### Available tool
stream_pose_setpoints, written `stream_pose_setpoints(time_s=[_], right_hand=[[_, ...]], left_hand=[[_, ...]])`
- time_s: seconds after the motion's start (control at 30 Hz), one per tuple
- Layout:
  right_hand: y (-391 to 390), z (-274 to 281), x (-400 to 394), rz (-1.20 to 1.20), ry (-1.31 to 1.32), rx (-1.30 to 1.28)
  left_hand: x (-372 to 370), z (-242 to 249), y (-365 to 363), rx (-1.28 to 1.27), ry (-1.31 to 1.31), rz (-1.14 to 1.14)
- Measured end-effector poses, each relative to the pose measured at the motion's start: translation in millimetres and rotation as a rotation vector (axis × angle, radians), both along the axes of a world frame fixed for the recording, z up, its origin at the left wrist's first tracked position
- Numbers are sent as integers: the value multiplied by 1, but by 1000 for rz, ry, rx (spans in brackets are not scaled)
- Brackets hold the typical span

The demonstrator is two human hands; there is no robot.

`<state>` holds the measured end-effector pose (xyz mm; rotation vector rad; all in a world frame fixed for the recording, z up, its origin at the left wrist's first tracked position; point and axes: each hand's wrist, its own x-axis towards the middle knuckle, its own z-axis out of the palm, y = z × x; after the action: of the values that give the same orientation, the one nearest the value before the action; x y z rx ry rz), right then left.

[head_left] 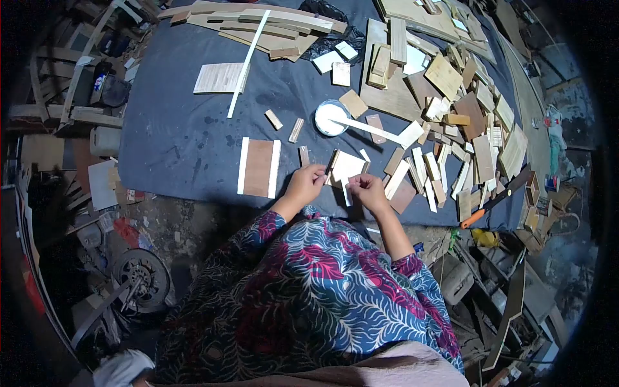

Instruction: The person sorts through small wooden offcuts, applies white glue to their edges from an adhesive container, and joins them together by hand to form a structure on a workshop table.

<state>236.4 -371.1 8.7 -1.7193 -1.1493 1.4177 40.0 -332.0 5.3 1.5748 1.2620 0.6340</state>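
My left hand (305, 186) is closed, its fingertips at the left edge of a small pale wooden piece (349, 165) with a darker strip along that side. In my right hand (370, 193) a narrow white strip (347, 191) is pinched, slanting down from the piece's lower edge. Just beyond lies a round tub of white paste (327, 124), with a flat stick (371, 130) resting across its rim. Left of my hands is a brown panel (260, 168) edged with two white strips. A short wood block (304, 155) lies near my left fingers.
A dark cloth (174, 142) covers the table. Wood offcuts (445, 77) are heaped on the right, with an orange-handled saw (474, 218) at the front right edge. Long boards (258, 22) and a ribbed panel (216, 78) under a long white strip (248, 64) lie toward the back.
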Motion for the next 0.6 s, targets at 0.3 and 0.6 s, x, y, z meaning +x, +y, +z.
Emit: stream_pose_setpoints(time_s=[0.3, 0.6], right_hand=[[0, 17, -3, 53, 120, -133], [-16, 16, 19, -2, 72, -93]], left_hand=[[19, 2, -6, -449, -435, 144], [23, 15, -8, -564, -467, 211]])
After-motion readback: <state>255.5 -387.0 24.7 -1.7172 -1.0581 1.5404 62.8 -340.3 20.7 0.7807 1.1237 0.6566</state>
